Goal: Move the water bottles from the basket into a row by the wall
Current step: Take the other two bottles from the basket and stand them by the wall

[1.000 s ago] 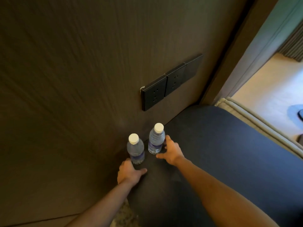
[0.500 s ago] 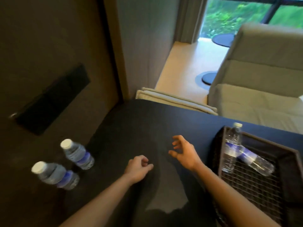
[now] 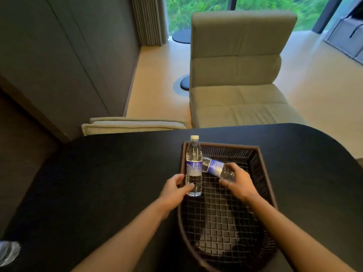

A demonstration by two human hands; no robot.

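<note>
While my left hand (image 3: pixel 176 188) wraps the upright bottle (image 3: pixel 194 169) and my right hand (image 3: pixel 236 182) clamps the lying bottle (image 3: pixel 215 167) in the basket (image 3: pixel 263 165), I judge lifting both wallward comes next.

both bare forearms reach up from the bottom edge toward twelve o'clock, the left one angling toward one o'clock and the right one toward eleven, so the hands draw near each other. the left hand (image 3: pixel 177 188) is curled, palm turned toward three o'clock, thumb and fingers closed around the lower part of an upright bottle (image 3: pixel 194 165). the right hand (image 3: pixel 237 182) is palm-down, knuckles up, fingers wrapped over the base end of a lying bottle (image 3: pixel 217 168), with the thumb tucked below at its nine o'clock side. both wrists are nearly straight, and the two hands are apart, not touching.
</note>
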